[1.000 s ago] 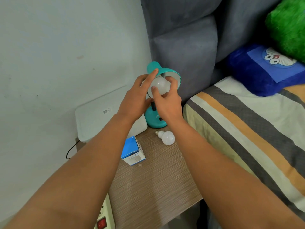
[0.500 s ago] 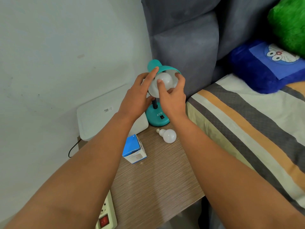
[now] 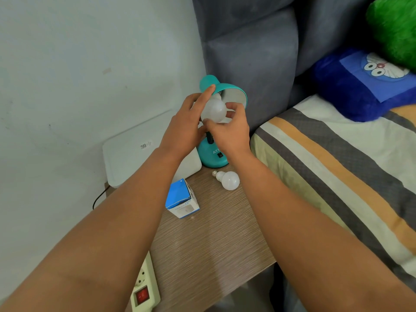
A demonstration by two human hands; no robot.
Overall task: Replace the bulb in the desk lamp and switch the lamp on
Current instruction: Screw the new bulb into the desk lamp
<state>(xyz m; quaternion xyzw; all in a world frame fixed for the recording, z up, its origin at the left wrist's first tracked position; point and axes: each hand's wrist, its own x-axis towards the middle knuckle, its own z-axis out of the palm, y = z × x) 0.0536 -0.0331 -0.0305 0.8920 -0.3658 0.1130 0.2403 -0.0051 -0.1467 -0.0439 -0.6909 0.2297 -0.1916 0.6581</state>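
Note:
A teal desk lamp (image 3: 234,91) stands at the back of the wooden bedside table (image 3: 213,242), its shade tilted toward me. A white bulb (image 3: 213,110) sits at the mouth of the shade, its base pointing into the socket. My right hand (image 3: 229,131) pinches the bulb's round end with thumb and fingers. My left hand (image 3: 186,129) steadies the shade's left rim, index finger stretched along it. A second white bulb (image 3: 227,180) lies on the table below the lamp's base (image 3: 213,157), which has a small black switch.
A blue and white bulb box (image 3: 182,198) stands on the table. A white flat box (image 3: 135,149) leans at the wall. A power strip (image 3: 145,287) with a red switch lies at the table's front left. A striped bed (image 3: 337,167) borders the right.
The bulb has come lower at the mouth of the shade, with more of the shade's inside showing. My right hand's fingers have shifted round the bulb. The left hand stays on the rim.

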